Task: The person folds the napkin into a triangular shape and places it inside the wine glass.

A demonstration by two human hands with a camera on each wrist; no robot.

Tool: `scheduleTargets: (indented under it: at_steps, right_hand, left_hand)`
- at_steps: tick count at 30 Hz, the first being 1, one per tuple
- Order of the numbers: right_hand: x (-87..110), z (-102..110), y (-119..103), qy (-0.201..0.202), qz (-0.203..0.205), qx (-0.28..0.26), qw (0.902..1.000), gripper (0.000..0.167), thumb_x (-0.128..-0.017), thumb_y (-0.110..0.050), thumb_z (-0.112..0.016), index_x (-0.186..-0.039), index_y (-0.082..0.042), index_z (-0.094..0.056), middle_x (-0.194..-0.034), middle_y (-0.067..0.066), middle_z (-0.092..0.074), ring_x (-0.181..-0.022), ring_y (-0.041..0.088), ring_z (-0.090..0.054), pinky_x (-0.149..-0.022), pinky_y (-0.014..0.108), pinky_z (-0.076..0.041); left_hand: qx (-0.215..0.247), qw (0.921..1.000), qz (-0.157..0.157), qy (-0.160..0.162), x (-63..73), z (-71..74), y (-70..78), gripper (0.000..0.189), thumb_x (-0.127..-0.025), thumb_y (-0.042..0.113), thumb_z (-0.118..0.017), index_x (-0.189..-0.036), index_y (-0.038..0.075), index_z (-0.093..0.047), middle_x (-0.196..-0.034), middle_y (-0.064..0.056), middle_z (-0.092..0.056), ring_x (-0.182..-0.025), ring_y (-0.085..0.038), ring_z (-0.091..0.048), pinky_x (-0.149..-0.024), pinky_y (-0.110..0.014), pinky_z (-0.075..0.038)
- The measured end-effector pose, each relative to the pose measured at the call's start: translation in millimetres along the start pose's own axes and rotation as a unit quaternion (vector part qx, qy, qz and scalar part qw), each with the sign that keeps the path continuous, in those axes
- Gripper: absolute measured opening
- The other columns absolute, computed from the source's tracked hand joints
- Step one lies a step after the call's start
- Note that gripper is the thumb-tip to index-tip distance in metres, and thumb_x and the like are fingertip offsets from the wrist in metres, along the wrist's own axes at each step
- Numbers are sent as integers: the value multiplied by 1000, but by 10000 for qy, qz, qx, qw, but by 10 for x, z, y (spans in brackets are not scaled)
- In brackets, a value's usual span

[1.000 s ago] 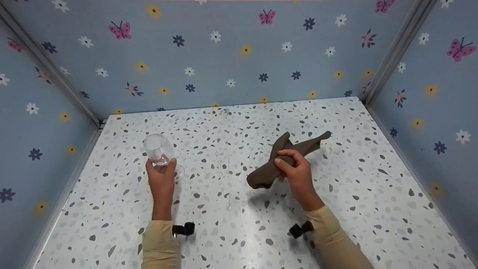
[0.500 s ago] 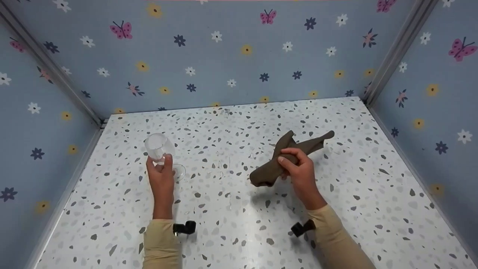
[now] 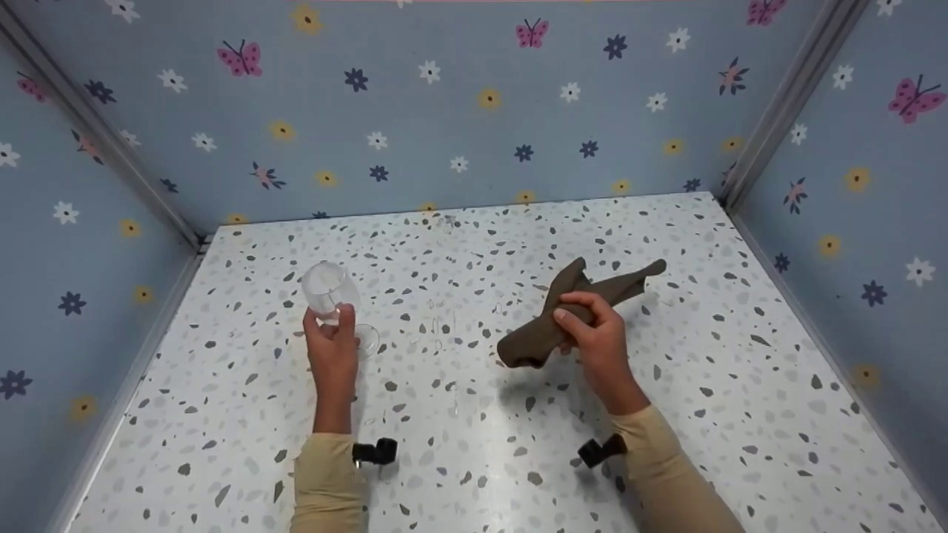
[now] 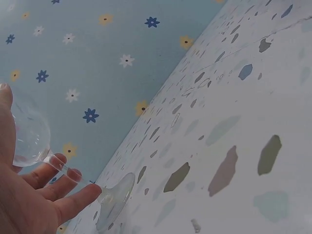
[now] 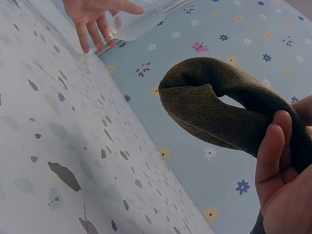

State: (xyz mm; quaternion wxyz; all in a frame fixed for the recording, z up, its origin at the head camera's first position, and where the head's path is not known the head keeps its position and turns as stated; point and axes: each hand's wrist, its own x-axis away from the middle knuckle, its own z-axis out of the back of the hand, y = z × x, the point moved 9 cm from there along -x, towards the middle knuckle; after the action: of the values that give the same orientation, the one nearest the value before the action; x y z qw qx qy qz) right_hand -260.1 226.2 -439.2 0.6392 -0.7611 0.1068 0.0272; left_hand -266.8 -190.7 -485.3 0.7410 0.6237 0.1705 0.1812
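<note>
A clear stemmed wine glass (image 3: 324, 286) is in my left hand (image 3: 332, 363) at the left of the head view. It leans, with its bowl up and its foot (image 4: 117, 202) low over the tabletop; whether the foot touches I cannot tell. Thumb and fingers hold the glass around the lower bowl and the stem. To the right, my right hand (image 3: 601, 352) pinches a dark brown cloth (image 3: 537, 337) between thumb and fingers. The cloth is bunched lengthwise, and one end makes a rounded loop in the right wrist view. Its shadow falls on the table below.
A white speckled tabletop (image 3: 459, 385) spreads under both hands. Blue walls printed with flowers and butterflies stand behind (image 3: 444, 111) and at both sides. Thin scratch-like marks show mid-table between the hands. Each wrist wears a small black camera.
My left hand has shifted a little to the right with the wine glass. My right hand and the cloth have moved slightly right and keep the same hold.
</note>
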Motion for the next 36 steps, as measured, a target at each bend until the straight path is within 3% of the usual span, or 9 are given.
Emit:
scheduleTargets:
  at_steps: [4,9,13,27,36]
  right_hand:
    - [-5,12,-8,6,15,78,10000,28,-90,-10,-75,-115,-2,-67,-95,20,-61,-57,20,-58,-49,30,-51]
    - [-3,15,-47,-8,128,22,9999,28,-90,-9,-75,-116,0,-67,-90,20,-62,-55,21,-57,-49,30,-50]
    - [-8,20,-57,2,174,-26,9998,29,-90,-8,-75,-116,1,-67,-87,20,-61,-53,20,-56,-47,31,-50]
    - [-11,38,-22,64,83,66,9999,27,-91,-8,-75,-116,-1,-67,-93,20,-61,-55,20,-57,-48,30,-51]
    - [-17,48,-34,58,61,-206,9998,30,-90,-8,-75,-116,2,-66,-92,20,-61,-54,20,-56,-48,29,-49]
  left_hand:
    - [200,9997,-103,-120,28,-59,7,86,-95,61,-57,-158,14,-21,-118,-18,-54,-108,-34,-55,-90,-39,-45]
    - [468,9984,-147,-270,55,-138,23,83,-96,57,-56,-158,15,-19,-139,-14,-48,-117,-24,-52,-96,-40,-44]
    - [612,9972,-216,-376,80,-179,44,80,-98,53,-57,-157,14,-19,-148,-13,-42,-126,-23,-48,-101,-42,-42]
    - [745,9941,-364,-694,154,-357,46,76,-100,49,-57,-155,11,-22,-143,-14,-46,-122,-24,-52,-98,-45,-45]
    - [757,9928,-230,-897,260,-434,129,71,-103,39,-55,-157,11,-19,-154,-20,-36,-136,-31,-44,-102,-52,-45]
